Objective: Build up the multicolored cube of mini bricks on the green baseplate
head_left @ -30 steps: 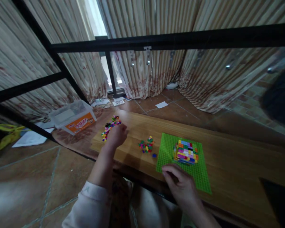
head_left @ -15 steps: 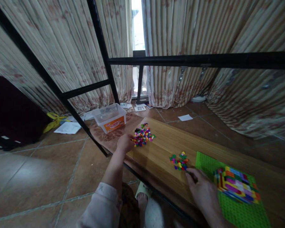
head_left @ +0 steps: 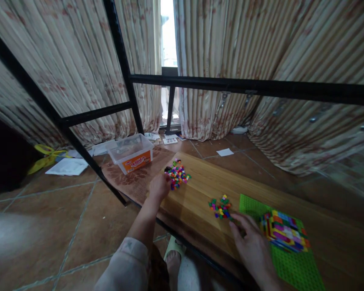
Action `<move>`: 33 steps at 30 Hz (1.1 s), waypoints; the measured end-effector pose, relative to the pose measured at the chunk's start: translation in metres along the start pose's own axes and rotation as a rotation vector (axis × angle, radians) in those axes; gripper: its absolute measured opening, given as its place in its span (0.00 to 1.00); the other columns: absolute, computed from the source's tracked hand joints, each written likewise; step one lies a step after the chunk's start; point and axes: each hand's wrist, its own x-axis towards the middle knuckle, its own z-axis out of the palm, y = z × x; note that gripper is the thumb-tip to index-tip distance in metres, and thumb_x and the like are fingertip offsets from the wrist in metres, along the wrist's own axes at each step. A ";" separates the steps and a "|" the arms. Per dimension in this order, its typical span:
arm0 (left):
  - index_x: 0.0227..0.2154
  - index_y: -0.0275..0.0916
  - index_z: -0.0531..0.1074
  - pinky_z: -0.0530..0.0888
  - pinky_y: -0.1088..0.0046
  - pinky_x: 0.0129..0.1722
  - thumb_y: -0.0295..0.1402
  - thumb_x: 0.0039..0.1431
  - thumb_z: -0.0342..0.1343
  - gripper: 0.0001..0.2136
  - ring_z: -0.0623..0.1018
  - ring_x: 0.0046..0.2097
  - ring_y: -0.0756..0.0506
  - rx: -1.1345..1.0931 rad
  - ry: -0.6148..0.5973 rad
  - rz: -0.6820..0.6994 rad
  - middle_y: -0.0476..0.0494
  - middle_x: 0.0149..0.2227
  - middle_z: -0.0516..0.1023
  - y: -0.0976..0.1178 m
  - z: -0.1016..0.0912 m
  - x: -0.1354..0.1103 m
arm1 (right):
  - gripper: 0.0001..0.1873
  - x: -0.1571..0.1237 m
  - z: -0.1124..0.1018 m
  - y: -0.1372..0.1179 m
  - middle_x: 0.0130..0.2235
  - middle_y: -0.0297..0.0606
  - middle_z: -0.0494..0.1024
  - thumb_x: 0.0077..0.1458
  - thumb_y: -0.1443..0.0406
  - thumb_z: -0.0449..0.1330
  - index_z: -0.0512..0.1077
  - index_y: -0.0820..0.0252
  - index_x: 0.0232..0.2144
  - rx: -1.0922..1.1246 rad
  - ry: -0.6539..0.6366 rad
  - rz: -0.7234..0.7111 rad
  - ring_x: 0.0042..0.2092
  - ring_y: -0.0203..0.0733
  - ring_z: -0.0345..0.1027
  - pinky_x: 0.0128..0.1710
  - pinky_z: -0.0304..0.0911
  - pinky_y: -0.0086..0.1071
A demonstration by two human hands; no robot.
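My left hand [head_left: 160,187] is closed, its fingertips at the near left edge of a large pile of small coloured building bricks [head_left: 178,174]. Whatever those fingers hold is hidden. Beside a smaller heap of bricks [head_left: 221,207], my right hand [head_left: 251,241] has its thumb and index finger brought close together on a tiny dark building brick [head_left: 231,218]. To the right of that hand lies a green studded baseplate [head_left: 294,264]. On it stands a layered, many-coloured brick structure [head_left: 286,231], slightly blurred.
A wooden board [head_left: 197,194] bears the bricks and baseplate, with brown patterned cloth [head_left: 109,171] at its left end. A clear plastic box [head_left: 130,153] with an orange label sits on the cloth. Black metal bars [head_left: 245,85] cross in front of the curtains [head_left: 224,44].
The whole view has shifted, so most things appear further left. Both hands stay beside the same two brick piles; the left hand sits slightly closer against its pile.
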 end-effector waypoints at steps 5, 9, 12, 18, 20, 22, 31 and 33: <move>0.38 0.38 0.77 0.70 0.75 0.35 0.32 0.62 0.51 0.10 0.79 0.36 0.46 -0.210 0.084 0.182 0.43 0.34 0.81 0.032 -0.002 -0.020 | 0.12 -0.011 -0.046 -0.022 0.42 0.39 0.80 0.62 0.59 0.53 0.76 0.53 0.40 0.140 0.004 -0.015 0.41 0.43 0.76 0.41 0.71 0.34; 0.37 0.40 0.77 0.72 0.75 0.38 0.30 0.63 0.50 0.09 0.79 0.37 0.47 -0.506 -0.024 0.591 0.45 0.35 0.81 0.085 0.025 -0.062 | 0.11 -0.004 -0.088 -0.003 0.39 0.39 0.82 0.59 0.57 0.57 0.78 0.54 0.36 0.200 0.142 0.162 0.40 0.45 0.77 0.39 0.71 0.35; 0.37 0.41 0.77 0.73 0.75 0.40 0.28 0.64 0.50 0.10 0.78 0.39 0.48 -0.559 -0.164 0.817 0.46 0.35 0.80 0.128 0.047 -0.099 | 0.14 0.015 -0.118 0.033 0.34 0.41 0.82 0.53 0.55 0.62 0.78 0.58 0.34 0.291 0.355 0.378 0.34 0.45 0.76 0.35 0.71 0.36; 0.38 0.41 0.75 0.73 0.74 0.41 0.26 0.64 0.51 0.08 0.79 0.39 0.48 -0.482 -0.198 0.948 0.47 0.36 0.79 0.182 0.069 -0.130 | 0.16 0.030 -0.125 0.080 0.30 0.39 0.81 0.45 0.54 0.66 0.78 0.60 0.31 0.437 0.432 0.527 0.28 0.40 0.71 0.30 0.68 0.34; 0.40 0.41 0.74 0.74 0.72 0.41 0.27 0.64 0.51 0.07 0.79 0.39 0.47 -0.434 -0.209 0.935 0.46 0.38 0.79 0.190 0.073 -0.131 | 0.17 0.025 -0.114 0.085 0.29 0.39 0.80 0.44 0.53 0.67 0.78 0.61 0.30 0.504 0.431 0.557 0.26 0.38 0.69 0.28 0.66 0.33; 0.41 0.40 0.72 0.74 0.72 0.41 0.27 0.64 0.51 0.07 0.79 0.39 0.47 -0.398 -0.227 0.916 0.45 0.40 0.79 0.196 0.076 -0.131 | 0.17 0.020 -0.105 0.088 0.28 0.39 0.80 0.45 0.53 0.66 0.78 0.61 0.30 0.528 0.410 0.563 0.25 0.38 0.68 0.27 0.65 0.32; 0.38 0.42 0.74 0.73 0.73 0.39 0.29 0.65 0.51 0.06 0.78 0.38 0.48 -0.278 -0.178 0.961 0.46 0.37 0.78 0.203 0.084 -0.132 | 0.14 0.025 -0.107 0.087 0.26 0.35 0.79 0.45 0.56 0.66 0.79 0.59 0.31 0.619 0.351 0.589 0.24 0.36 0.68 0.26 0.65 0.31; 0.40 0.43 0.75 0.73 0.73 0.40 0.29 0.65 0.51 0.07 0.78 0.38 0.48 -0.278 -0.161 0.967 0.46 0.37 0.78 0.203 0.085 -0.132 | 0.14 0.025 -0.106 0.085 0.26 0.35 0.79 0.46 0.56 0.65 0.79 0.59 0.31 0.619 0.338 0.579 0.25 0.37 0.68 0.26 0.64 0.30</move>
